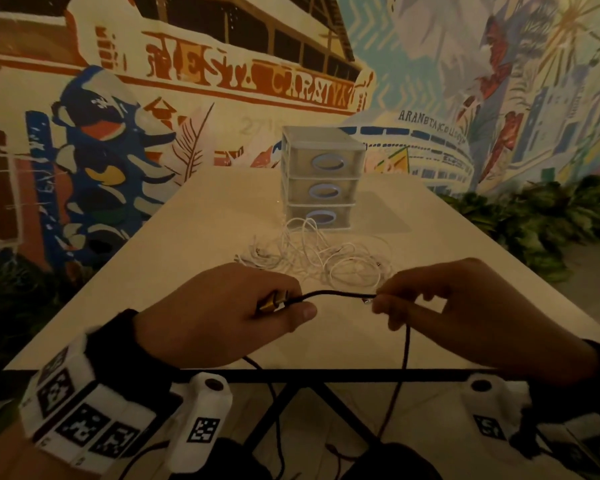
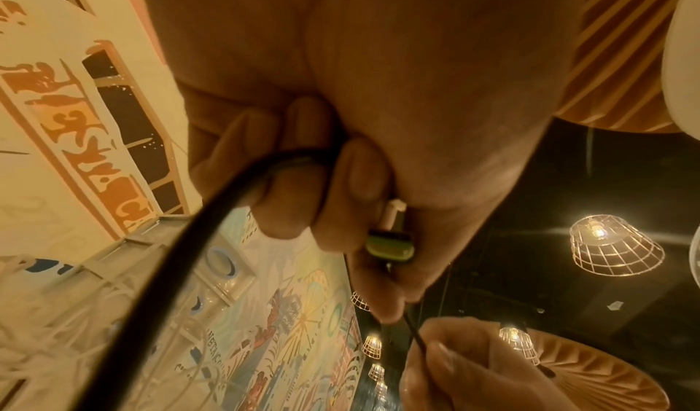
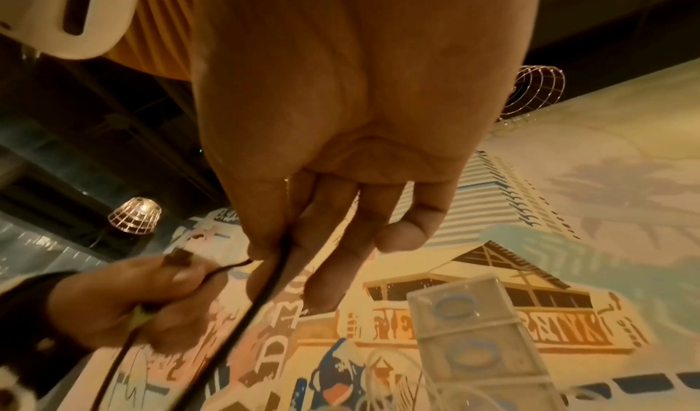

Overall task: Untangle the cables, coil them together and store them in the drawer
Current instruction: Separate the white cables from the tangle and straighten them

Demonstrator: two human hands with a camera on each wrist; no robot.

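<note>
A black cable (image 1: pixel 336 294) stretches between both hands above the near part of the table. My left hand (image 1: pixel 222 313) grips its gold-coloured plug end (image 1: pixel 272 302), fingers curled round plug and cable (image 2: pixel 242 196). My right hand (image 1: pixel 430 299) pinches the cable near its other small connector (image 1: pixel 368 301) between thumb and fingers (image 3: pixel 272 253); the rest of the cable hangs down over the table's front edge. Beyond the hands, a tangle of white cables (image 1: pixel 319 254) lies on the table in front of a small clear three-drawer unit (image 1: pixel 321 181), all drawers shut.
The pale table (image 1: pixel 187 258) runs away from me, with its dark front edge (image 1: pixel 326 374) just under my wrists. Painted walls stand behind and left, green plants (image 1: pixel 534 216) to the right. Wire-cage lamps (image 2: pixel 613 244) hang overhead.
</note>
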